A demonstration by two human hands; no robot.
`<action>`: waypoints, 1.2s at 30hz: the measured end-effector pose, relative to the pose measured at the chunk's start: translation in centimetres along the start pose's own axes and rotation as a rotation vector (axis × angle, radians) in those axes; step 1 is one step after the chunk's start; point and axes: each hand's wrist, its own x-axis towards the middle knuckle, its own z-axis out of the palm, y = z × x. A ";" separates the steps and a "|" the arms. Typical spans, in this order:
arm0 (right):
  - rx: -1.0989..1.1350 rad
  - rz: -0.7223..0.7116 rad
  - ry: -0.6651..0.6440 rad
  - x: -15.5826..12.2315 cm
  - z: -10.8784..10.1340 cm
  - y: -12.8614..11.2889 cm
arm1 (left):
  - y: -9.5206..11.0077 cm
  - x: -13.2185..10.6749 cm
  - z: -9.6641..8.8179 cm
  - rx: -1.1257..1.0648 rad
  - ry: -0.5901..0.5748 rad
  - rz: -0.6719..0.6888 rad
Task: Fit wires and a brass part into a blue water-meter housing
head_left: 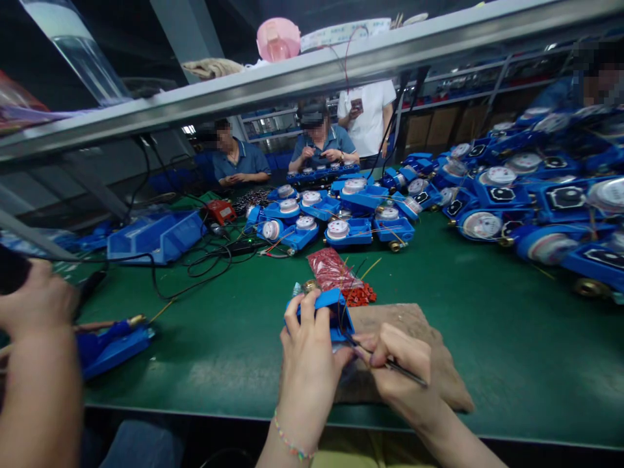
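Observation:
My left hand (pixel 309 348) is wrapped round a blue water meter housing (pixel 331 300), holding it tilted with its open box side facing right. A brass fitting (pixel 311 285) shows behind my fingers. Thin wires (pixel 345 276) rise out of the box. My right hand (pixel 397 361) grips slim dark metal tweezers (pixel 408 373), whose tip is at the lower edge of the housing's opening; the exact contact is hidden. Both hands are above a piece of brown cardboard (pixel 429 351). Just behind the housing lie a bag of small red parts (pixel 329 265) and loose red connectors (pixel 359 296).
Many blue water meters (pixel 348 231) crowd the back and right of the green table (pixel 219 364). Blue bins (pixel 156 237) and black cables stand back left. A co-worker's arm (pixel 41 364) is at left, near another blue meter (pixel 114 344). A shelf (pixel 312 71) crosses above.

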 end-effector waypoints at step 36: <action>-0.267 0.005 -0.132 0.4 0.9 -1.8 | 1.4 -0.9 -0.2 -0.014 0.054 -0.006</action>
